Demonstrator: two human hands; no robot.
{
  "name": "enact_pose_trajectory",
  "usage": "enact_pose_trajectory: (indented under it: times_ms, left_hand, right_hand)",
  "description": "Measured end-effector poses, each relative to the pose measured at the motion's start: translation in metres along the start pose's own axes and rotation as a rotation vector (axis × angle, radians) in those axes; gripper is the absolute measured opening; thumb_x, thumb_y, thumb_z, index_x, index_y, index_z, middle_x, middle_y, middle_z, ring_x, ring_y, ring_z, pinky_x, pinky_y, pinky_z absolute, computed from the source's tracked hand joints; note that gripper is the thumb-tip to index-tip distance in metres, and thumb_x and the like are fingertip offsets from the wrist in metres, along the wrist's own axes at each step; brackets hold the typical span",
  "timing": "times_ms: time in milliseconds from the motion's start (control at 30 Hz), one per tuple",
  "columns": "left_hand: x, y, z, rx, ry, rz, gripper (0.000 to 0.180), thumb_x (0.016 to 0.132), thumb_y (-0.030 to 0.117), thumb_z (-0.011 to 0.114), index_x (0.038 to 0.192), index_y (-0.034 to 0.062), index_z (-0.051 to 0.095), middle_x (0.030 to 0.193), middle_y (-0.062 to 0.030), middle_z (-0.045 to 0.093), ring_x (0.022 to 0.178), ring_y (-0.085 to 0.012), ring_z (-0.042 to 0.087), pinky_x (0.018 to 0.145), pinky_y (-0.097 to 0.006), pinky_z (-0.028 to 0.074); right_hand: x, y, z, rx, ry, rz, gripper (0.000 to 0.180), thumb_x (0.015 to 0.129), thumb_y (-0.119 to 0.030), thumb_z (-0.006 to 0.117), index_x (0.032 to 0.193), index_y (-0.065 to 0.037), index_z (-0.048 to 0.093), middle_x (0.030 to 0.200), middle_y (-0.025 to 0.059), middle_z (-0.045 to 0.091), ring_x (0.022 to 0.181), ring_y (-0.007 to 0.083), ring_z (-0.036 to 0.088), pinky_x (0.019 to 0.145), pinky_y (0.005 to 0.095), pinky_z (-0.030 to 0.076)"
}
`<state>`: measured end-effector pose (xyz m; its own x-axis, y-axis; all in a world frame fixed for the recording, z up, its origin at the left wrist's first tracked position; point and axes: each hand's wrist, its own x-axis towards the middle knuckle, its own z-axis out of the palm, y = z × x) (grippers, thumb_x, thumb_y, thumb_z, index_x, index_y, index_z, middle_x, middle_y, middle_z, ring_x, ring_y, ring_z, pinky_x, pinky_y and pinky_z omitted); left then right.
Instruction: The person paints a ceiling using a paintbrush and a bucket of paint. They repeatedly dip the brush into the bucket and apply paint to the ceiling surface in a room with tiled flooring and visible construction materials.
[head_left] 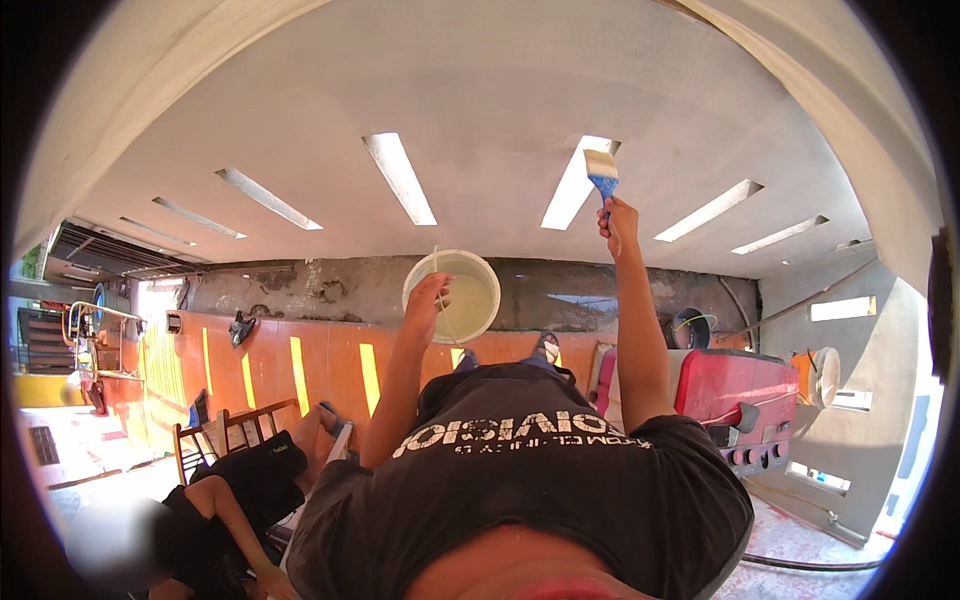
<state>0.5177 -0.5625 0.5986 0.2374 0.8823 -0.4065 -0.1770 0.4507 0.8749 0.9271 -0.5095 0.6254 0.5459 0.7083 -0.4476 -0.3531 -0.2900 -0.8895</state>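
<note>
My right hand [618,224], raised toward the wall, is closed around the blue handle of a wide paintbrush [602,170]. The pale bristles point up, over the edge of a slanted slot [570,200] in the wall; whether they touch the wall I cannot tell. Lower and to the left, my left hand [430,290] is closed on the thin handle of a white bucket [493,275]. Pale, cloudy liquid shows inside the bucket, which hangs in front of my body.
A pale grey wall [480,90] with several slots curves across the top. Below it lies an orange floor [280,350]. To my right are a red appliance with knobs [730,390] and a dark bucket [690,325]. At lower left, a person [245,495] sits near a wooden chair [240,430].
</note>
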Motion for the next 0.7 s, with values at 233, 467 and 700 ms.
enact_pose_trajectory:
  times_ms: [233,467,700]
  left_hand:
    - [-0.014,-0.003,-0.023,-0.011,0.003,0.012,0.025,0.102,0.032,0.056,0.11,0.0128,0.069,0.108,0.0035,0.065,0.097,-0.01,0.05,0.084,-0.03,0.045]
    - [-0.03,0.002,-0.049,-0.024,0.045,-0.01,0.028,0.102,0.032,0.055,0.116,0.0097,0.066,0.112,-0.0002,0.064,0.102,-0.0131,0.052,0.089,-0.033,0.045]
    - [-0.041,0.003,-0.079,-0.025,0.088,-0.024,0.025,0.102,0.032,0.056,0.112,0.0116,0.068,0.111,0.002,0.063,0.098,-0.0114,0.049,0.086,-0.031,0.045]
  right_hand:
    - [-0.028,-0.025,0.074,-0.075,-0.124,-0.099,0.013,0.1,-0.011,0.052,0.101,0.0,0.059,0.071,0.0028,0.053,0.053,0.0089,0.045,0.041,0.0229,0.031]
    - [-0.093,-0.122,0.092,0.246,-0.267,-0.662,0.022,0.102,-0.013,0.054,0.117,0.0,0.064,0.07,0.0022,0.056,0.053,0.0069,0.046,0.044,0.0214,0.031]
    - [0.02,0.075,0.096,0.078,0.016,-0.159,0.02,0.102,-0.017,0.056,0.115,-0.004,0.063,0.069,0.0022,0.056,0.052,0.0088,0.049,0.042,0.0235,0.033]
